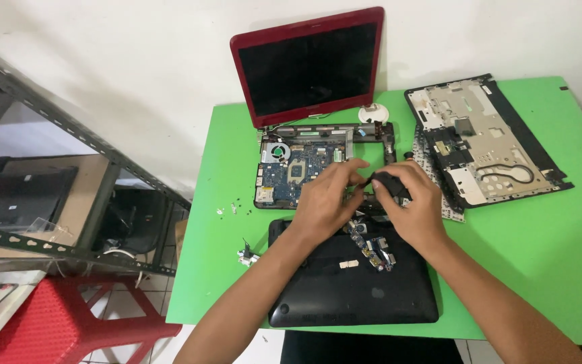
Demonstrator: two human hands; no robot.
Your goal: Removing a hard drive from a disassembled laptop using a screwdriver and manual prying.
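Now I am in the step of freeing a small black part point(391, 183), pinched by my right hand point(409, 205) at frame centre, over the opened laptop base point(298, 168). My left hand point(328, 199) curls there, its fingertips touching the part; next calls for a gentle pull.
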